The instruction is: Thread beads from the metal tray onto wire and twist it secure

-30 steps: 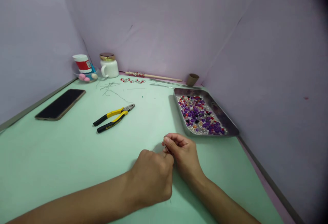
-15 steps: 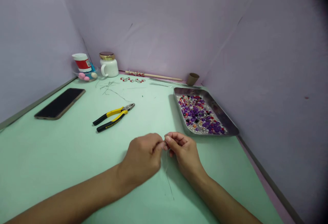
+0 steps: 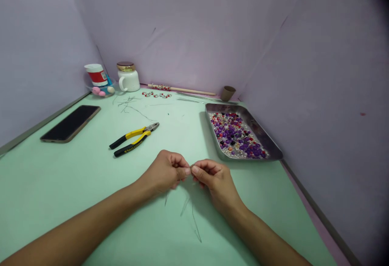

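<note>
My left hand (image 3: 168,172) and my right hand (image 3: 212,179) meet above the table, thumb and fingertips of each pinched together. Between them they grip a thin wire (image 3: 195,219), whose ends dangle below the fingers toward me. The held part of the wire is hidden by the fingertips. A tray (image 3: 275,152) of purple, red, black and pearly beads (image 3: 234,134) stands beyond my right hand. Pliers with yellow and black handles (image 3: 133,139) lie beyond my left hand, jaws pointing right.
A phone (image 3: 71,123) lies at the left. Along the back stand a white lidded mug (image 3: 129,80), a red-and-white container (image 3: 96,75) and a small brown cup (image 3: 227,93). A bead-wrapped stick (image 3: 185,91), a beaded strand (image 3: 156,95) and loose wires (image 3: 129,104) lie there too.
My left hand has turned and risen slightly, its fingers now showing more. The joined fingertips have shifted a little left, and the dangling wire ends have spread apart.
</note>
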`<state>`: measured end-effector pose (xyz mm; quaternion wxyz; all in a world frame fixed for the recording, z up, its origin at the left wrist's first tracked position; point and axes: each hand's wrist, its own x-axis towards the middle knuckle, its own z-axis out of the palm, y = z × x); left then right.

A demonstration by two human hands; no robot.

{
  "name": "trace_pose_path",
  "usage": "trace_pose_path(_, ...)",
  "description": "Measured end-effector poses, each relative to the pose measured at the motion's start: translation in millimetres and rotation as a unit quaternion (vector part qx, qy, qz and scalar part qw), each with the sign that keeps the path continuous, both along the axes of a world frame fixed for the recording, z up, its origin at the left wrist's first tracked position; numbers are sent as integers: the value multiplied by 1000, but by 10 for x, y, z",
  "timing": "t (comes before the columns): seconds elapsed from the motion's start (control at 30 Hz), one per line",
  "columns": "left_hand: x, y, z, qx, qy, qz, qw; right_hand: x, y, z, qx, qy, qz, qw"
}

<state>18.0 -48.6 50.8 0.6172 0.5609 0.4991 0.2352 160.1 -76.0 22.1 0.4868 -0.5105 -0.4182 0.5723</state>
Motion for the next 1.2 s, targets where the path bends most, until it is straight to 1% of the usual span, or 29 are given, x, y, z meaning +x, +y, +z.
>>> trace_pose_path(0.07, -12, 16, 3, 24, 0, -11, 1000, -7, -1, -8, -18, 33, 8, 999)
trace_pose_path(0.13, -15, 20, -8, 24, -13, -14, 1000, -13, -3, -7, -22, 56, 5, 998)
trace_pose_path(0.2, -11, 18, -29, 0, -36, -1, 999, -16, -6, 6, -12, 54, 3, 998)
trace_pose_path(0.3, -5, 19, -62, -27, -55, 36, 997, -18, -15, 40, 6, 17, 4, 1000)
trace_pose_path(0.37, -3, 26, -71, -6, -30, 50, 998, -21, -22, 55, 13, -8, 1, 1000)
trace_pose_path(0.43, -1, 34, -67, 31, 8, 53, 998, -24, -26, 54, 14, -25, 2, 1000)
trace_pose_path(0.5, 3, 37, -58, 57, 30, 50, 997, -29, -29, 40, 9, -41, 18, 999)
trace_pose_path(0.63, 12, 28, -57, 59, 53, 33, 996, -49, -36, 10, 6, -68, 54, 996)
trace_pose_path(0.73, 9, 27, -67, 61, 68, 27, 995, -67, -46, 13, 1, -61, 67, 996)
trace_pose_path(0.87, -5, 52, -48, 23, 33, 9, 999, -77, -61, 57, -27, 0, 99, 995)
trace_pose_path(0.97, -27, 83, -12, -13, 19, 7, 1000, -65, -61, 94, -54, 19, 115, 992)
trace_pose_path(1.1, -71, 108, 27, -66, 5, 0, 998, -33, -49, 85, -32, -20, 120, 992)
trace_pose_path(1.2, -92, 108, 28, -101, -8, 4, 995, -20, -59, 44, 24, -95, 108, 989)
